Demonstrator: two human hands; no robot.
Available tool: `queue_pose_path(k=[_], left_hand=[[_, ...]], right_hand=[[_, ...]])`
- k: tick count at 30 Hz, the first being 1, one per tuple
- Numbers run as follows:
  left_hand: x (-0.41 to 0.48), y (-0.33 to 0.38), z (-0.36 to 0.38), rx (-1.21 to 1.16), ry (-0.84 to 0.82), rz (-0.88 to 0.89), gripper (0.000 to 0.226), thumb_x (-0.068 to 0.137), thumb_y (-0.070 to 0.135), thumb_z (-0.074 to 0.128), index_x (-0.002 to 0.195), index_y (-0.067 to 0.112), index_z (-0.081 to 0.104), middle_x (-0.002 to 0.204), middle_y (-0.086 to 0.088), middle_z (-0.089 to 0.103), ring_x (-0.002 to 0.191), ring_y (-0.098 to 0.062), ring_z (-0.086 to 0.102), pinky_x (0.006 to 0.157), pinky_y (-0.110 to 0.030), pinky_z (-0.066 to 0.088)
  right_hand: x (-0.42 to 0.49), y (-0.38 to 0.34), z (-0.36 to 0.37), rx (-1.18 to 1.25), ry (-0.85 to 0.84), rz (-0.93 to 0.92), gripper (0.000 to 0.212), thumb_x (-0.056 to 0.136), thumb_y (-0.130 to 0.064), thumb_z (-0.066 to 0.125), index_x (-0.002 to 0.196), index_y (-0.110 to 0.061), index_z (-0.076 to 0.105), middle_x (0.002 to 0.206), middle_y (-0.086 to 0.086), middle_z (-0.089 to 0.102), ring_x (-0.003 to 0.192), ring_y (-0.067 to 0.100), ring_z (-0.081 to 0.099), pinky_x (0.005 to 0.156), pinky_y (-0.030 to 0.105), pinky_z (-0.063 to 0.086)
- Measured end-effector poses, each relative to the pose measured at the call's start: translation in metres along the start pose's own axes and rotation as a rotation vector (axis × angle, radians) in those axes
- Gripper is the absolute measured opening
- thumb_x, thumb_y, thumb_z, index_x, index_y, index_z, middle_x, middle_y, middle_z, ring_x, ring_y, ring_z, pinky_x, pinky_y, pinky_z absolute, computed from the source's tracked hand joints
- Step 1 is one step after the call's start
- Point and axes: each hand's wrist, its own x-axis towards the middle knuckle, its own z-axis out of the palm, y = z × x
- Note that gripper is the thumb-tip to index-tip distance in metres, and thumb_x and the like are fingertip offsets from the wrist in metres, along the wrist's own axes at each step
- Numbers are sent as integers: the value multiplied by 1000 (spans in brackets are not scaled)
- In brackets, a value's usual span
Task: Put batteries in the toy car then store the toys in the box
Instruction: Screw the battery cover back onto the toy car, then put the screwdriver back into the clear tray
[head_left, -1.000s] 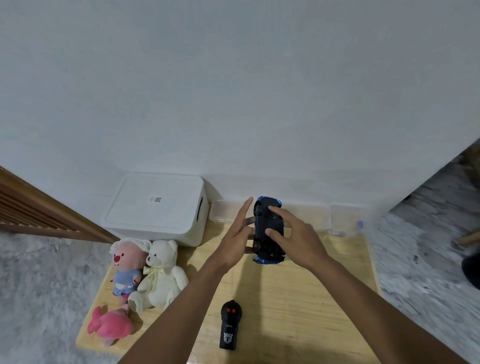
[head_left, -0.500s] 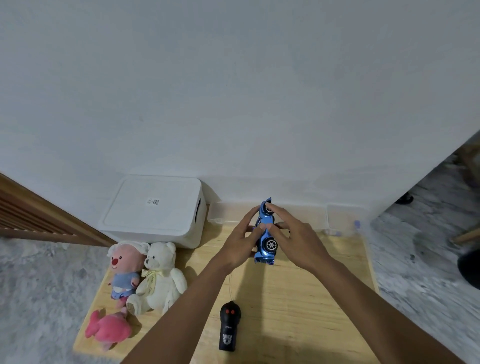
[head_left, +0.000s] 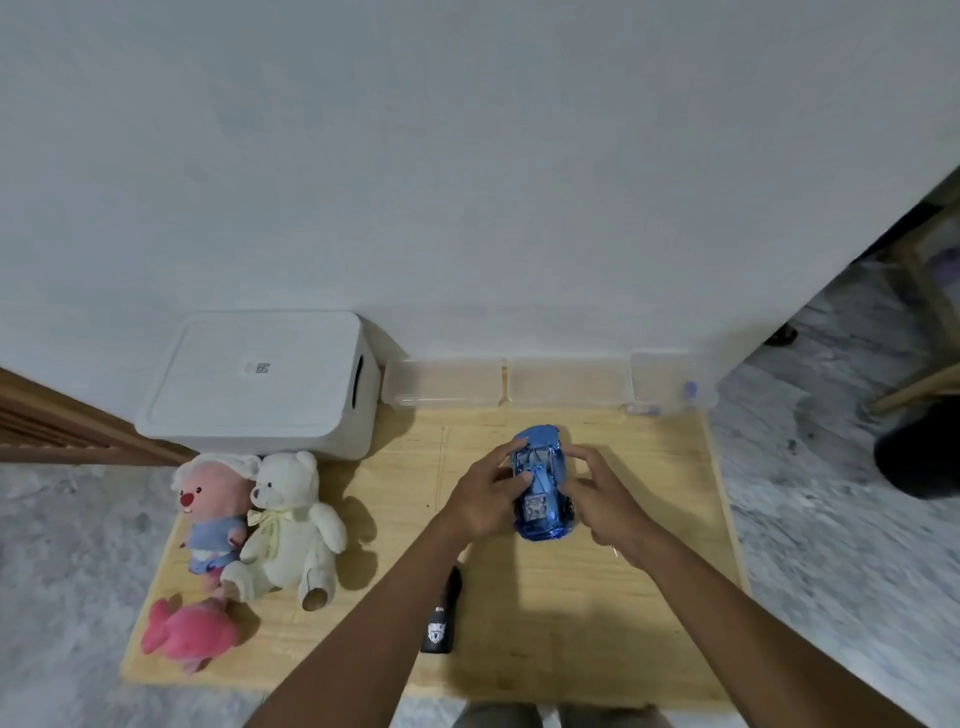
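Toy car, glossy blue and roof up, is held over the middle of the tabletop. Pale bare wood stretches open toward the near edge, where a slim black remote lies beside the left forearm. The left hand curls round the car's left flank and the right hand cups its right flank. A soft pink plush and a white bear crowd the left edge. Farther back, a smooth white lidded box and clear plastic containers line the wall.
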Motion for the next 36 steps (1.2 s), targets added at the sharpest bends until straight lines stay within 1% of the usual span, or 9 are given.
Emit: queue_pose_path(k=[1,3,6,11,15,19,23,29,36], left_hand=[[3,-5,3,30,19,0,45,103,15,61,142,35,56,130,-6,69,112,-17,69,97,-33,58],[8,-12,9,112,45,4,45,101,12,62,139,35,59,133,-5,68,115,-16,68,100,-30,55],[11,-14,16,204,42,19,51,100,12,63,148,30,54,141,0,61,125,-15,61,103,-28,53],[17,-10,18,309,74,14,55,98,12,67,149,27,53,147,0,57,134,-18,55,105,-23,48],[15,2,9,328,157,60,48,95,12,70,141,22,61,130,5,64,118,-8,57,84,2,39],[20,13,-44,450,490,138,38,89,15,74,125,25,66,119,1,65,108,-19,63,87,-26,52],[26,19,-95,585,692,123,40,84,16,77,122,21,65,124,-7,63,110,-26,63,93,-32,48],[42,8,-103,585,709,124,72,89,29,76,151,26,38,150,-5,44,132,-27,49,98,-47,51],[57,0,-97,566,745,92,73,99,46,61,159,28,24,165,-3,27,142,-26,42,96,-44,52]], right_hand=[[1,3,1,-15,22,5,37,99,-19,56,129,-36,46,82,-9,67,47,-1,54,42,19,38],[4,12,6,-93,62,4,42,95,-27,65,131,-34,46,96,-7,71,77,6,70,68,31,58],[10,21,8,-200,109,19,49,92,-36,68,136,-34,46,101,-6,68,95,18,70,87,41,57],[18,19,3,-340,135,24,56,88,-46,67,139,-33,48,115,-3,68,102,19,67,86,36,55],[17,12,1,-409,274,-35,56,83,-51,67,134,-33,52,114,-4,66,102,20,66,82,33,53],[27,-23,-4,-579,350,-311,34,89,-38,66,123,-34,60,113,-9,61,102,18,64,81,32,53],[54,-69,11,-812,276,-533,41,93,-36,62,133,-32,55,134,-7,52,93,21,68,80,33,54],[103,-111,51,-1171,210,-589,60,92,-36,67,145,-26,40,152,4,36,94,35,67,78,39,53],[132,-110,68,-1304,281,-620,53,94,-32,64,141,-21,42,140,5,49,88,33,69,65,35,48]])
